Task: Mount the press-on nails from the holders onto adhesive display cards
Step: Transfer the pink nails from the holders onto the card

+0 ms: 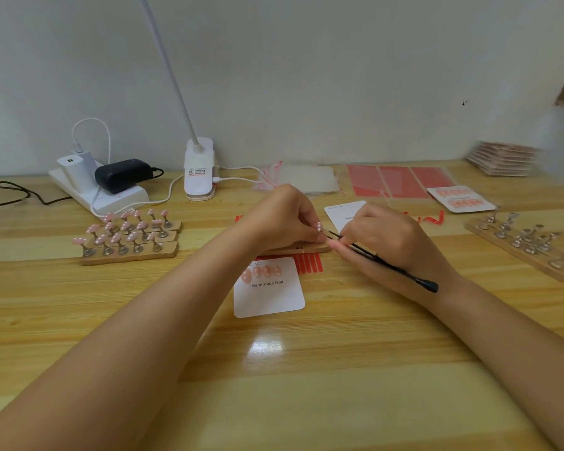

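Observation:
My left hand (pixel 285 218) pinches a small pink nail with white dots (pixel 319 226) above a wooden holder strip (pixel 310 248). My right hand (pixel 385 237) grips black tweezers (pixel 388 263) whose tip meets the nail at my left fingertips. In front of my hands lies a white "Handmade Nail" card (pixel 269 297) with several pink nails stuck along its top. Red adhesive strips (pixel 310 264) lie beside that card. A second white card (pixel 342 212) lies partly hidden behind my right hand.
Wooden holders with several pink nails (pixel 127 236) stand at the left. A strip of bare metal holders (pixel 528 245) lies at the right, with a finished card (pixel 461 198), red adhesive sheets (pixel 401 180) and stacked trays (pixel 503 157) behind. A power strip (pixel 98 190) and a lamp base (pixel 199 170) stand at the back.

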